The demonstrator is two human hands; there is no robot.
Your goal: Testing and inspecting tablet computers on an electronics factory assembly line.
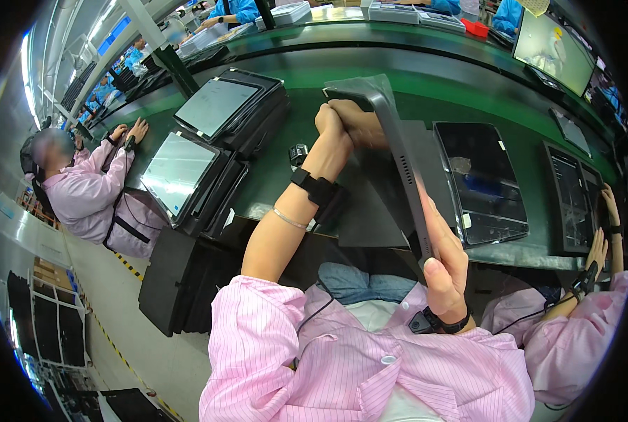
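Green bench [307,77] w/ tablets [479,179]

Bright overhead strip lighting, screen glare, heavy fisheye edge distortion.

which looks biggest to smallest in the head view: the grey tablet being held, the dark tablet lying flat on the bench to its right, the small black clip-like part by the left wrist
1. Grey tablet, though it is held edge-on and nearer the camera, so its lead over the next is unsure.
2. Dark tablet lying flat on the green bench.
3. Small black part, clearly smallest.
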